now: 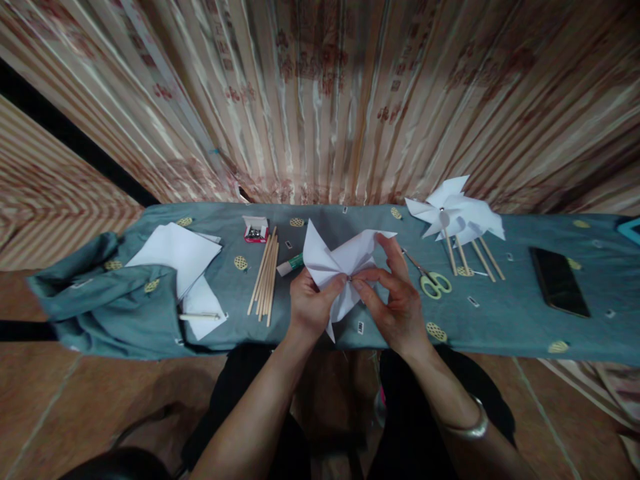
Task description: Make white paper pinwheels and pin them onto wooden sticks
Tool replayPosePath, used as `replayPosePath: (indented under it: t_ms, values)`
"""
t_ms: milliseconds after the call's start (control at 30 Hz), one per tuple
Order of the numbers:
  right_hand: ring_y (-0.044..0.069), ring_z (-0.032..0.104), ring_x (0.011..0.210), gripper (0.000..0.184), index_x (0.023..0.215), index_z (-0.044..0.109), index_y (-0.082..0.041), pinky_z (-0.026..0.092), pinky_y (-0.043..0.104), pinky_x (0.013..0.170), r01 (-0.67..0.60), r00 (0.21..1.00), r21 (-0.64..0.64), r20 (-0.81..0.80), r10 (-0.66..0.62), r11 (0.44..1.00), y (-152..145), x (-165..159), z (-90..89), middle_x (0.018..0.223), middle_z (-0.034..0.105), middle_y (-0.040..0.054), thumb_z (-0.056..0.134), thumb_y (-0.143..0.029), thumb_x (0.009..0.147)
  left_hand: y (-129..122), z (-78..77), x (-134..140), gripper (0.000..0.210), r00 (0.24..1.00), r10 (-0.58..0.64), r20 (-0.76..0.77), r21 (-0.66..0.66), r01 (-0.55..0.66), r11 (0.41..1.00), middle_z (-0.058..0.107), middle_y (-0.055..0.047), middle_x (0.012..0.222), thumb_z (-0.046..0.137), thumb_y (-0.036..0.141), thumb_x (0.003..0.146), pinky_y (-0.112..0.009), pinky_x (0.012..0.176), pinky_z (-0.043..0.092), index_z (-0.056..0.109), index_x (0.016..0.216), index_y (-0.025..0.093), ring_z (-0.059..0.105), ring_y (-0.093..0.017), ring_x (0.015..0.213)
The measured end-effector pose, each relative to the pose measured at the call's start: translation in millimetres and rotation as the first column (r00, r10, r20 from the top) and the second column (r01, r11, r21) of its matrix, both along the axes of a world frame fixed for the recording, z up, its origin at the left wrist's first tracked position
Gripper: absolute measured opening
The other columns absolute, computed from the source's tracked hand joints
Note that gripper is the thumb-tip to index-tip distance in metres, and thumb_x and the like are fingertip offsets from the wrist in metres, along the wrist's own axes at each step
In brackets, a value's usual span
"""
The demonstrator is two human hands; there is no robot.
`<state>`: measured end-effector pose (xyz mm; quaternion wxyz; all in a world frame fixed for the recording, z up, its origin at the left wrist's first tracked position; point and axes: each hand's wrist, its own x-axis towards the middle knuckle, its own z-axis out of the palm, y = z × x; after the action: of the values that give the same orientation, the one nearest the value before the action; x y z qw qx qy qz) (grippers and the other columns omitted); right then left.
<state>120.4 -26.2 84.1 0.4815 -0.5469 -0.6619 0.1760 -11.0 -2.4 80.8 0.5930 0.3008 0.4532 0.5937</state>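
Observation:
A white paper pinwheel (325,261) is held between both hands above the cloth-covered table. My left hand (313,303) grips its lower left side, with the thumb pressed near the centre. At that centre a small shiny pin (349,278) shows between the thumbs. My right hand (395,300) is closed at the middle, thumb and a finger pinching by the pin, while another finger touches the upper right blade. Whatever lies behind the paper is hidden. Left of the pinwheel is a green and white glue stick (291,265), partly covered by it.
Wooden sticks (265,280) lie left of centre, below a small red box (256,230) of metal pins. White paper sheets (175,253) and a pen (200,317) are further left. On the right are scissors (435,283), pinwheels on sticks (453,207) and a phone (557,280).

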Motion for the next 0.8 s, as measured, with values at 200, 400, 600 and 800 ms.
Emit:
replayPosePath:
  t_ms: [200, 400, 600, 800]
  values:
    - [0.027, 0.025, 0.148, 0.010, 0.081, 0.071, -0.024, 0.022, 0.051, 0.119, -0.014, 0.999, -0.039, -0.042, 0.012, 0.999, 1, 0, -0.2, 0.155, 0.040, 0.0028, 0.064, -0.031, 0.085, 0, -1.5, -2, 0.027, 0.998, -0.013, -0.059, -0.001, 0.013, 1.000, 0.073, -0.002, 0.072, 0.082, 0.028, 0.052, -0.028, 0.065, 0.051, 0.070, 0.073, 0.015, 0.064, -0.017, 0.064]
    - [0.025, 0.026, 0.148, 0.011, 0.078, 0.069, -0.024, 0.021, 0.050, 0.120, -0.040, 0.992, -0.098, -0.123, 0.028, 0.994, 3, 1, -4.3, 0.152, 0.044, 0.0038, 0.065, -0.033, 0.084, -1, -0.5, -3, 0.023, 0.997, -0.042, -0.066, 0.036, 0.044, 0.998, 0.074, -0.004, 0.076, 0.080, 0.028, 0.055, -0.030, 0.069, 0.053, 0.070, 0.071, 0.016, 0.068, -0.020, 0.070]
    - [0.026, 0.026, 0.148, 0.011, 0.078, 0.069, -0.024, 0.018, 0.051, 0.120, -0.066, 0.982, -0.130, -0.186, 0.041, 0.989, 3, 1, -7.1, 0.151, 0.046, 0.0052, 0.065, -0.032, 0.084, -3, 0.9, -4, 0.020, 0.992, -0.051, -0.115, 0.080, 0.061, 0.995, 0.076, -0.006, 0.080, 0.080, 0.026, 0.055, -0.030, 0.073, 0.054, 0.072, 0.070, 0.015, 0.070, -0.023, 0.080]
    - [0.026, 0.028, 0.147, 0.012, 0.078, 0.069, -0.024, 0.019, 0.052, 0.120, -0.081, 0.976, -0.140, -0.210, 0.050, 0.987, 5, 1, -10.2, 0.148, 0.050, 0.0061, 0.066, -0.035, 0.084, -3, -6.0, -7, 0.028, 0.987, -0.085, -0.139, 0.069, 0.096, 0.993, 0.077, -0.006, 0.082, 0.082, 0.026, 0.055, -0.030, 0.071, 0.055, 0.076, 0.080, 0.015, 0.070, -0.021, 0.073]
